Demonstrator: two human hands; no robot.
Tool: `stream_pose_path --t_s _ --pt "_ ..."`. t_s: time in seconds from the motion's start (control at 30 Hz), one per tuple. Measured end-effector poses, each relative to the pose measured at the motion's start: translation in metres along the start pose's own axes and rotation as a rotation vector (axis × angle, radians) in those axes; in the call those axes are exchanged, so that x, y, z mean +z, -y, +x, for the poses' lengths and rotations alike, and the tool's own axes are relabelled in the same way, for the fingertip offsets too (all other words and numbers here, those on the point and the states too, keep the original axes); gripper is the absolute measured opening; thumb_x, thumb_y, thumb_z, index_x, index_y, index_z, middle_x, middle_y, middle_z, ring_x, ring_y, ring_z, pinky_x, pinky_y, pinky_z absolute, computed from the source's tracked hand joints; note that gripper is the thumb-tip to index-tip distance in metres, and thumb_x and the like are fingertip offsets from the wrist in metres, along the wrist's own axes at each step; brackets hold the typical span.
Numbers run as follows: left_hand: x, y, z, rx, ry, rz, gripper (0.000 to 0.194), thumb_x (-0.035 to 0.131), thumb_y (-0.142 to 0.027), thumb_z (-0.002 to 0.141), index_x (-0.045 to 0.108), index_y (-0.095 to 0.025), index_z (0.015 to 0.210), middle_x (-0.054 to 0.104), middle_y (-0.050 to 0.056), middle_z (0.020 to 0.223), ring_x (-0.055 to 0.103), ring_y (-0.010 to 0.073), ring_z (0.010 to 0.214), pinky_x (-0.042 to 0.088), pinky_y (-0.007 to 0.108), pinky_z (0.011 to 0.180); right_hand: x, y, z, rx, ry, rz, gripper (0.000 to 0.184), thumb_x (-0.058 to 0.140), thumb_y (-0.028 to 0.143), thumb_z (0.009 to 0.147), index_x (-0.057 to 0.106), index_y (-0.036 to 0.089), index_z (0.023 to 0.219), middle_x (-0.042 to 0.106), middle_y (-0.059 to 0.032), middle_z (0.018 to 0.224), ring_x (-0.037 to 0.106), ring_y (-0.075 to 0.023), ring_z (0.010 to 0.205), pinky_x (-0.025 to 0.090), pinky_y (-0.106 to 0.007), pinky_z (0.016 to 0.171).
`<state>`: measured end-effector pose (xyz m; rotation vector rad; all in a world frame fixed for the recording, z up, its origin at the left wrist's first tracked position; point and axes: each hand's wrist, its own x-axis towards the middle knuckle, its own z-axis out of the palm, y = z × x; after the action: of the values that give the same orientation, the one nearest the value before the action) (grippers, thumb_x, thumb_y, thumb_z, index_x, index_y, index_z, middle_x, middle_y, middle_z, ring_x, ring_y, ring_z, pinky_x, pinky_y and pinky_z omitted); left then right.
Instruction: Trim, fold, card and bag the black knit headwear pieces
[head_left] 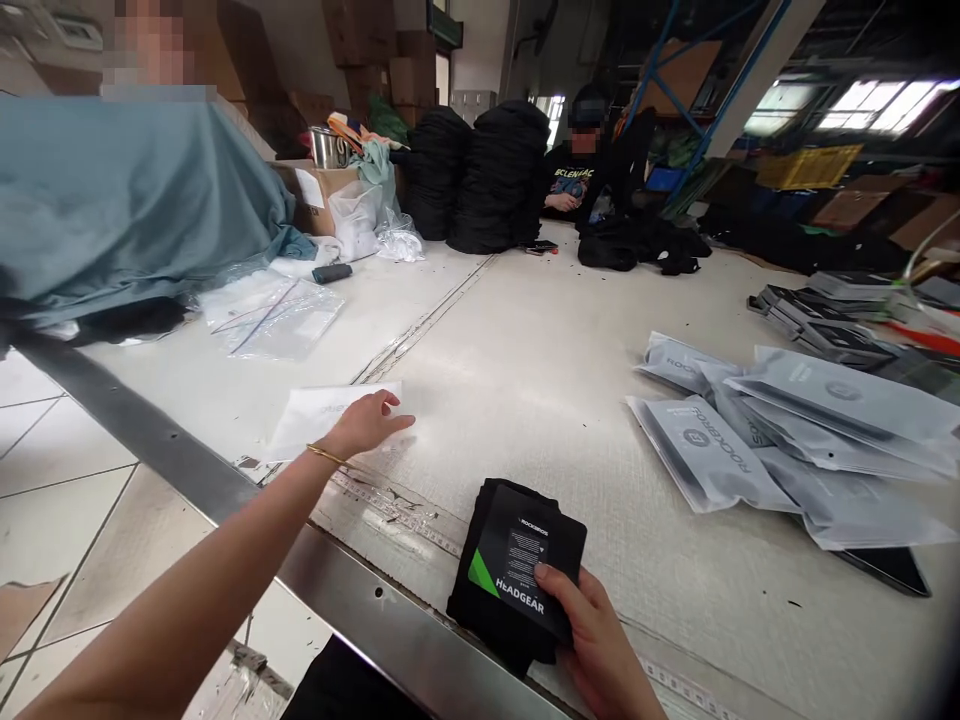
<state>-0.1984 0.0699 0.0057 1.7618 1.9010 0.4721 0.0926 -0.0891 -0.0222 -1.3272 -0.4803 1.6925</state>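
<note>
My right hand (600, 630) grips a folded black headgear (480, 595) together with its printed black card (525, 550), thumb on top of the card. The card carries white lettering and a green stripe. This bundle is held over the table's front edge. My left hand (367, 425) is farther forward and to the left, fingers apart, over a translucent white plastic bag (304, 415) lying flat on the table. Whether the fingertips touch the bag I cannot tell. A thin bracelet circles the left wrist.
Several packed frosted bags (712, 450) lie heaped at the right, with a dark phone-like slab (892, 572) partly under them. Behind are stacked black cards (817, 320). Clear plastic bags (277, 315) lie at the left. Black fabric piles (499, 180) and a co-worker (574, 180) are across the table.
</note>
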Motion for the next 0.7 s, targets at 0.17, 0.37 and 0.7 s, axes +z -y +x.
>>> stream_pose_path --t_s 0.17,0.37,0.7 --pt "-0.034 0.035 -0.02 0.086 0.165 0.118 0.043 0.068 -0.042 0.06 0.063 -0.024 0.099 0.065 0.005 0.095 0.06 0.0241 0.086 0.045 0.031 0.074 -0.003 -0.001 0.001 0.043 0.003 0.027 0.026 0.075 0.034 0.064 0.069 0.017 0.082 0.071 -0.0025 0.074 0.062 -0.0167 0.065 0.048 -0.026 0.061" --pt "-0.031 0.059 -0.036 0.088 0.183 0.142 0.033 0.051 -0.044 0.074 0.065 -0.027 0.098 0.068 0.002 0.086 0.061 0.0222 0.079 0.044 0.03 0.073 -0.004 -0.001 0.001 0.05 0.053 -0.008 0.029 0.074 0.036 0.067 0.07 0.015 0.087 0.072 -0.0053 0.078 0.063 -0.0181 0.068 0.048 -0.028 0.064" --pt "-0.003 0.008 -0.035 0.163 0.029 -0.096 0.012 0.055 -0.032 0.07 0.058 -0.02 0.071 0.057 0.001 0.067 0.053 0.0211 0.069 0.04 0.033 0.073 0.004 0.004 -0.028 -0.018 0.148 0.049 0.029 0.073 0.032 0.064 0.068 0.013 0.086 0.069 -0.0053 0.072 0.062 -0.0172 0.064 0.047 -0.028 0.06"
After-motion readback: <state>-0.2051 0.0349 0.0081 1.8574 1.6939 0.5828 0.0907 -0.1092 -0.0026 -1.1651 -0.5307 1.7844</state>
